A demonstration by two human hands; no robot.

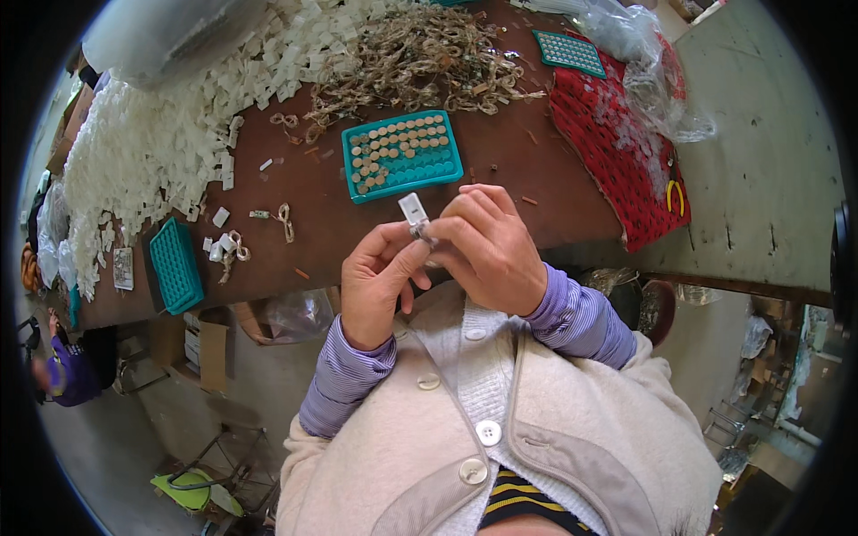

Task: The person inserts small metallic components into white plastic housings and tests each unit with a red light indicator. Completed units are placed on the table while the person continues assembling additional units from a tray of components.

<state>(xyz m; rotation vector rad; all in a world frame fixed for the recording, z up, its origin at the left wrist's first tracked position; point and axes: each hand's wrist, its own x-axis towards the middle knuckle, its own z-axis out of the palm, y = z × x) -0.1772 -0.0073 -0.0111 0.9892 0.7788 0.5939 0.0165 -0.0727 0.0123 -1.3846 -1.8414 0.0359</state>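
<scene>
Close to my chest, over the near table edge, both hands meet at a small white rectangular plastic case [412,208]. My left hand [380,279] pinches its lower end between thumb and fingers. The fingertips of my right hand [487,239] close on the same end, where a small greyish bit shows, too small to name. Just beyond my hands lies a teal tray [454,176] with rows of round tan discs, some of its slots bare. To the left on the table are a few white cases [221,217] and a looped bundle of thin wire [286,221].
A large heap of white plastic pieces [147,156] covers the left side, with a pile of tan wire bundles [416,58] at the back. A second teal tray [178,268] stands front left. On the right, a red cloth [590,134] bears yellow-handled pliers [676,196].
</scene>
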